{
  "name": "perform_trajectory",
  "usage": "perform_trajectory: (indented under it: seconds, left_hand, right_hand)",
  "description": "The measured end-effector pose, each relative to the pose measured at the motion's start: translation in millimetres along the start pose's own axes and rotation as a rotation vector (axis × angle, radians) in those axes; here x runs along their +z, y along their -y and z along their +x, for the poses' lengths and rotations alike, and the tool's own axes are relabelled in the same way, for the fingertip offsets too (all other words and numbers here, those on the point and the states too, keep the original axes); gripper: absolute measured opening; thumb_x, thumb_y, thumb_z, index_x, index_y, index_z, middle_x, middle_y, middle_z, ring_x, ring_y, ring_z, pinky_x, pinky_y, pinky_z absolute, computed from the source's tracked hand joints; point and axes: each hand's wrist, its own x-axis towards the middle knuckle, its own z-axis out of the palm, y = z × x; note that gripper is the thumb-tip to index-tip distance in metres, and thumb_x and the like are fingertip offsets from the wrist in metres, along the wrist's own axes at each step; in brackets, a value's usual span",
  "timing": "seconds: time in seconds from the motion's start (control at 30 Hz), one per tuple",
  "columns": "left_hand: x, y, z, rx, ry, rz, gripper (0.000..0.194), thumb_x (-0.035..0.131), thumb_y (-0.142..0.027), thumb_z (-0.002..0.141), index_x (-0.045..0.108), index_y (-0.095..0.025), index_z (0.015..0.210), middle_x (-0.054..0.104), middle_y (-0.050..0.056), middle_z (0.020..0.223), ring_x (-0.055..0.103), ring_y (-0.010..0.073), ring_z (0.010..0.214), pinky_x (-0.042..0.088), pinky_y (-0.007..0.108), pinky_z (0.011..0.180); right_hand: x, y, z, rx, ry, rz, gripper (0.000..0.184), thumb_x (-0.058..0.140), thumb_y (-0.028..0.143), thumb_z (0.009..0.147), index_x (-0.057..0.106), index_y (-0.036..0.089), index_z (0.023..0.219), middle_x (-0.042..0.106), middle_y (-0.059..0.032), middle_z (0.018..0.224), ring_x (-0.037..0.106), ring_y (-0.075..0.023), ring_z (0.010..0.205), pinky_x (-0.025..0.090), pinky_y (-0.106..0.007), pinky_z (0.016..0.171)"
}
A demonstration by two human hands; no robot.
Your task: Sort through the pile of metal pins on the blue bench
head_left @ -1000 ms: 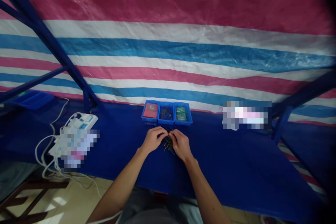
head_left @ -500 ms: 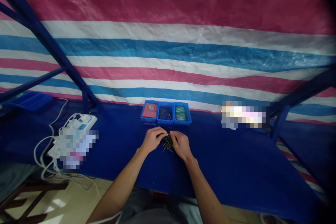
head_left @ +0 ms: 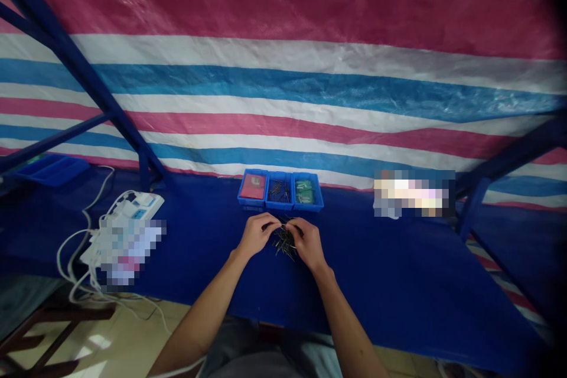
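Observation:
A loose pile of thin dark screw-like pieces [head_left: 284, 242] lies on the blue table [head_left: 376, 283]. Over its far side, my left hand [head_left: 258, 233] pinches with thumb and forefinger; whatever is between them is too small to name. Facing it, my right hand [head_left: 306, 240] is pinched too, its fingertips almost meeting the left ones. Just beyond the hands stand three joined blue bins: the left bin [head_left: 252, 208] has a red piece in it, the middle bin [head_left: 279, 207] dark screw-like pieces, the right bin [head_left: 309, 208] small green packets.
On the left, a white power strip [head_left: 153, 205] sits among tangled white cables [head_left: 73, 274]. A blue tray [head_left: 53, 170] rests at the far left. Blurred-out items [head_left: 411, 195] are at the back right. Blue metal posts [head_left: 101, 91] and a striped sheet [head_left: 283, 88] rise behind.
My hands stay over the pile, with only small shifts of the fingertips. The right fingers dipped nearer the pile and have lifted back beside the left ones.

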Motion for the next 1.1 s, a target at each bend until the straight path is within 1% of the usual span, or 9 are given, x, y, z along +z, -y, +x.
perform_trajectory:
  seconds: [0.17,0.23,0.43,0.67,0.93,1.1]
  left_hand:
    - [0.2,1.4,-0.6,-0.012,-0.008,0.016,0.024,0.060,-0.033,0.094,0.075,-0.017,0.083,0.073,0.006,0.081,0.065,0.0159,0.071,0.049,0.026,0.068]
    - [0.0,1.1,-0.6,-0.018,-0.008,0.023,0.025,0.060,-0.034,0.094,0.074,-0.017,0.082,0.072,0.006,0.080,0.064,0.0153,0.069,0.048,0.026,0.066]
    - [-1.2,0.1,0.0,-0.033,-0.002,0.028,0.024,0.061,-0.032,0.093,0.073,-0.016,0.081,0.071,0.005,0.077,0.060,0.0141,0.066,0.044,0.025,0.064]
    - [-1.2,1.1,-0.4,-0.039,0.012,0.023,0.024,0.061,-0.032,0.094,0.073,-0.016,0.081,0.071,0.005,0.078,0.060,0.0143,0.067,0.045,0.025,0.064]
    - [-1.4,0.8,0.0,-0.047,0.015,0.020,0.021,0.062,-0.030,0.093,0.073,-0.016,0.082,0.070,0.004,0.078,0.059,0.0132,0.067,0.042,0.024,0.063]
    - [-0.2,2.4,-0.5,-0.039,0.031,0.030,0.021,0.061,-0.030,0.094,0.073,-0.016,0.084,0.070,0.004,0.080,0.060,0.0135,0.069,0.043,0.024,0.064]
  right_hand:
    - [0.3,-3.8,0.1,0.001,-0.040,0.047,0.017,0.057,0.028,0.093,0.072,0.023,0.087,0.074,-0.0065,0.092,0.068,-0.0231,0.088,0.053,-0.037,0.085]
    - [0.3,-4.9,0.0,0.004,-0.055,0.059,0.015,0.059,0.026,0.092,0.073,0.024,0.088,0.074,-0.0059,0.094,0.069,-0.0230,0.090,0.054,-0.038,0.087]
    - [0.1,-3.5,-0.3,0.019,-0.084,0.094,0.013,0.062,0.022,0.089,0.075,0.024,0.088,0.074,-0.0048,0.094,0.070,-0.0213,0.089,0.054,-0.036,0.086]
    - [0.1,-6.0,-1.3,0.023,-0.102,0.106,0.015,0.060,0.023,0.089,0.074,0.023,0.084,0.074,-0.0054,0.093,0.069,-0.0213,0.088,0.054,-0.036,0.085]
    - [1.7,-8.5,-1.9,0.011,-0.068,0.104,0.014,0.060,0.022,0.090,0.073,0.022,0.085,0.074,-0.0050,0.093,0.069,-0.0203,0.088,0.053,-0.033,0.085]
    - [2.8,-7.9,-1.8,0.012,-0.056,0.104,0.014,0.060,0.024,0.090,0.074,0.023,0.087,0.073,-0.0060,0.094,0.069,-0.0214,0.089,0.053,-0.034,0.084]
